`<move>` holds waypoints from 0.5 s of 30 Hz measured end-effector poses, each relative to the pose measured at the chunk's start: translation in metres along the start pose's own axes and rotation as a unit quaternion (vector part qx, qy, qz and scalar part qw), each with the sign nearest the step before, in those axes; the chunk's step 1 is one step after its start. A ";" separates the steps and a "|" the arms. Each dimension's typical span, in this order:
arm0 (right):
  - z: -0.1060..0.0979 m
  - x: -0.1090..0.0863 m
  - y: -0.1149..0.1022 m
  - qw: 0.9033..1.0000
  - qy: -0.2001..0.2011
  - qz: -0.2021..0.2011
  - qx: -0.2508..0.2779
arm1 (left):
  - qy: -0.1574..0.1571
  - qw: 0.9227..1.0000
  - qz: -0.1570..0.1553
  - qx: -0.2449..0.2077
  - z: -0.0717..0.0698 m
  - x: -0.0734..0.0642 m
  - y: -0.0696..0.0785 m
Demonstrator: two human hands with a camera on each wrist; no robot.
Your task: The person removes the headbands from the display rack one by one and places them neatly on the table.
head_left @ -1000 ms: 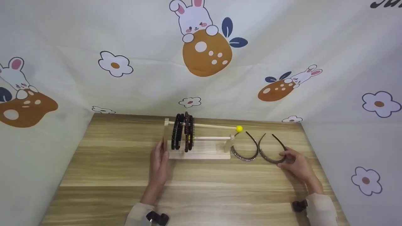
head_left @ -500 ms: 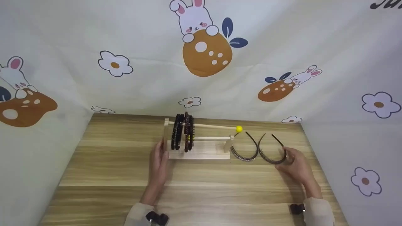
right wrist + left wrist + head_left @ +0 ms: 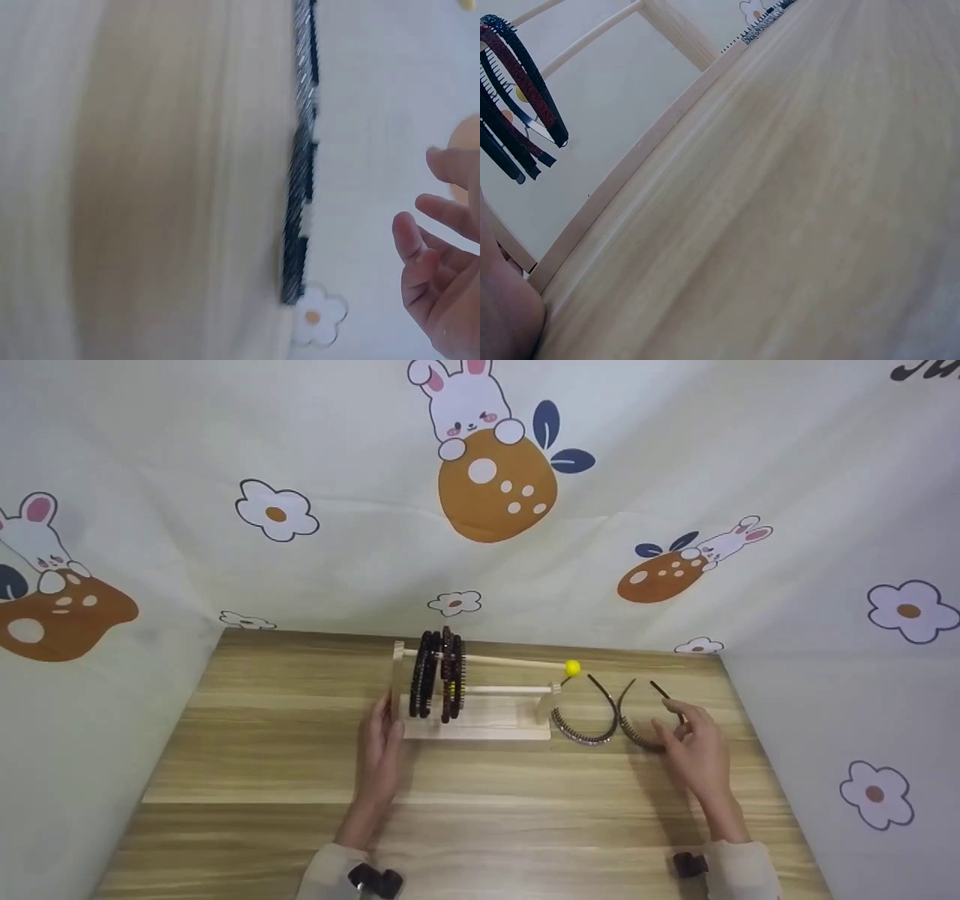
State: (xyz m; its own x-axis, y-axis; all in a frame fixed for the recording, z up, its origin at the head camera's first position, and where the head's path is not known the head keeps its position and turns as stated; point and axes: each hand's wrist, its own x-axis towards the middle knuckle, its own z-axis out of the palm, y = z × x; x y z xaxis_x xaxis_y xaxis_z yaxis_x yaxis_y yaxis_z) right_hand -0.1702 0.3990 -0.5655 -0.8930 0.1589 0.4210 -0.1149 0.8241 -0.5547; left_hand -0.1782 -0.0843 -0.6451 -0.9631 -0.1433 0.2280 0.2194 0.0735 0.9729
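My left hand point(image 3: 381, 754) grips the left end of a wooden headband rack point(image 3: 480, 732), its thumb at the front corner. Several dark toothed headbands point(image 3: 424, 675) hang at the left of the rack's rods; they also appear in the left wrist view. To the rack's right, a sparkly headband point(image 3: 586, 737) lies on the table, touching a second dark headband point(image 3: 628, 727). My right hand point(image 3: 701, 754) is over the right side of that second headband and partly hides it. In the right wrist view its fingers point(image 3: 450, 216) are spread and loosely bent, holding nothing.
A yellow ball point(image 3: 572, 668) caps the rack's upper rod at the right. The wood-grain table point(image 3: 487, 825) ends at a pale printed cloth point(image 3: 352, 562) rising behind and at both sides.
My right hand has let go of the right-hand headband, and has risen and shifted left over it. The left hand, rack and headbands stay where they were.
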 end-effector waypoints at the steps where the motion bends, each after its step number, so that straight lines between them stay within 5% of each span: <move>1: 0.002 0.000 -0.004 1.000 0.010 -0.007 0.010 | 0.000 1.000 0.001 -0.001 0.000 0.000 0.000; 10: 0.016 -0.006 -0.044 0.992 0.049 0.011 0.114 | 0.004 1.000 0.006 0.008 0.000 0.000 -0.001; 15: 0.030 -0.010 -0.063 0.978 0.054 0.037 0.197 | 0.007 1.000 0.010 -0.002 0.001 -0.002 -0.002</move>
State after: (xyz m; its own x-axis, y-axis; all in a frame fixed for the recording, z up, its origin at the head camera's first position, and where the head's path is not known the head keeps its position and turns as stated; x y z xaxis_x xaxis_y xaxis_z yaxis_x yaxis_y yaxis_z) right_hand -0.1666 0.3295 -0.5564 -0.8569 0.2833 0.4307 -0.2298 0.5380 -0.8110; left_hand -0.1772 -0.0830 -0.6472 -0.9563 -0.1552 0.2477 0.2391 0.0717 0.9683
